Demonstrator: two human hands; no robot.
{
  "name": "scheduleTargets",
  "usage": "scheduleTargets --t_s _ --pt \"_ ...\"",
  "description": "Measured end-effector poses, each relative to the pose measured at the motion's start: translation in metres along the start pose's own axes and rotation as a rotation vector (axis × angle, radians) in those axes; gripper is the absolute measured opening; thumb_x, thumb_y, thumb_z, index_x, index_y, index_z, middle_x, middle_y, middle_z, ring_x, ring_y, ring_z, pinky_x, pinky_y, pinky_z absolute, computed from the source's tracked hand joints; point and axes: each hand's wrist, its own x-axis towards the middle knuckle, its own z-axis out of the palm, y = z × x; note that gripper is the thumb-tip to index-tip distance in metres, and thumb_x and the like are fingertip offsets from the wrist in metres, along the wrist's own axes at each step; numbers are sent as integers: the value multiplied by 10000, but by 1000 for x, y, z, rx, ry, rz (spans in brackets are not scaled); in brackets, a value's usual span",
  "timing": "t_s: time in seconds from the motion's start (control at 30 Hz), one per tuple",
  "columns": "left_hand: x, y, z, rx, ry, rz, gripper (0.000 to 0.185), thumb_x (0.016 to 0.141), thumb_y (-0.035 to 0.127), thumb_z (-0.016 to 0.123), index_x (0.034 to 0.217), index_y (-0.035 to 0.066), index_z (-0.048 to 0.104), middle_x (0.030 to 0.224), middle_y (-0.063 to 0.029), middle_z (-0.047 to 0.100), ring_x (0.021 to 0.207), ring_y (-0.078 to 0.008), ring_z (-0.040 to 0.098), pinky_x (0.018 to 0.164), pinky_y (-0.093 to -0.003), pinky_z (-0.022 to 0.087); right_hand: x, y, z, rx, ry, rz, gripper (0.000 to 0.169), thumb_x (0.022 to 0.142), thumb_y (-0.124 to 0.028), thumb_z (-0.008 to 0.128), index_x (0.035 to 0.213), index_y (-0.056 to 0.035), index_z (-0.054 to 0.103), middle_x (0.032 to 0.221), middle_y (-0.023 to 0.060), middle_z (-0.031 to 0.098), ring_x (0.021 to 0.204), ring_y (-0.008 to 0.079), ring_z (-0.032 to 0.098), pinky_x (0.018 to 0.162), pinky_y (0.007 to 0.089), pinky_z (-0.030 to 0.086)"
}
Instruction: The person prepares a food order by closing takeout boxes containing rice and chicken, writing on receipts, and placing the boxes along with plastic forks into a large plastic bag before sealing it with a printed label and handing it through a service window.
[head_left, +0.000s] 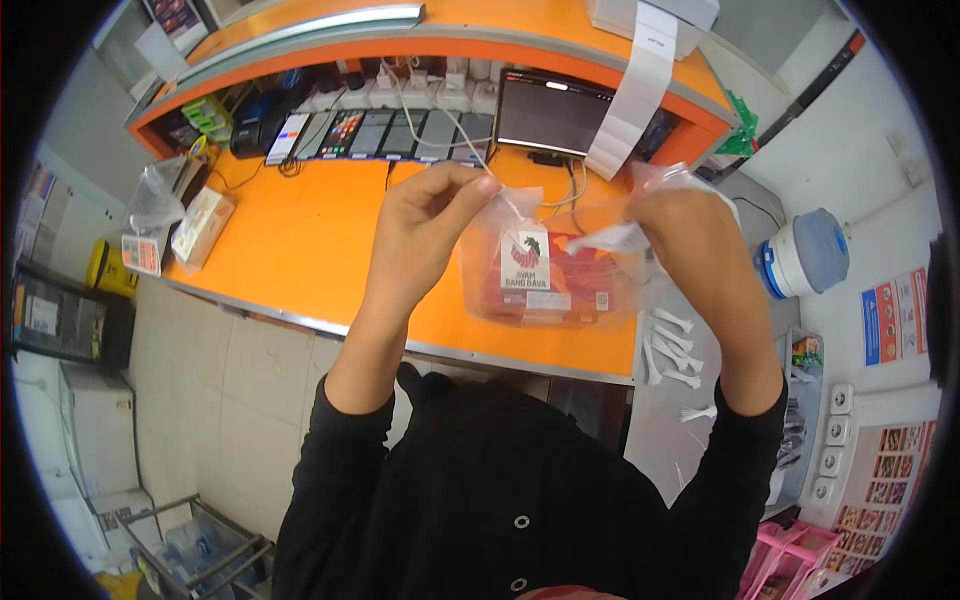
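A clear plastic bag (476, 277) with a red food box (585, 289) inside hangs or stands at the front right of the orange counter (315, 225). A white printed tag (524, 259) lies against the bag's front. Above it, my left hand (431, 225) pinches a thin white tie (507, 196) between thumb and index finger. My right hand (679, 225), back towards me, grips the bag's gathered clear plastic at the right; its fingertips are partly hidden.
Several phones (382, 135) line the counter's back beside a monitor (553, 112), with a paper strip (634, 97) hanging over its right edge. A tissue pack (202, 225) lies left. White tie bundles (673, 349) lie on the grey surface at right.
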Motion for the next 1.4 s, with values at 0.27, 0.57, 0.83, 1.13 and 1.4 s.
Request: scheduleTargets --t_s 0.27,0.57,0.83,1.13,1.4 --pt "14 -15 15 72 129 205 147 810 121 673 774 -20 659 660 -22 555 636 -80 492 582 -220 376 -1 37 127 544 -674 335 106 623 -82 576 673 8 602 595 169 555 578 302 576 546 361 446" --pt "5 -25 25 206 192 383 133 773 86 697 725 -24 640 621 -22 527 612 -84 472 563 -221 366 -37 31 192 168 -897 83 163 665 -153 570 751 -14 584 671 139 555 601 275 561 550 362 442" --pt "8 -19 19 42 211 277 175 818 119 674 746 -31 619 665 15 533 640 -48 465 579 -192 364 16 70 143 420 -613 176 249 708 -215 579 873 -29 580 786 110 571 685 252 564 605 363 449" --pt "7 -21 21 61 214 276 194 839 130 654 739 -31 610 684 23 513 649 -41 451 594 -187 358 -8 99 213 741 -483 394 350 755 -285 590 1009 -45 576 915 76 589 781 226 566 666 364 457" --pt "18 -33 29 2 186 449 206 918 202 547 836 13 542 698 4 514 629 -78 473 614 -205 387 13 46 57 -191 -600 67 489 678 -472 674 839 -17 600 831 149 617 918 305 580 845 400 426"
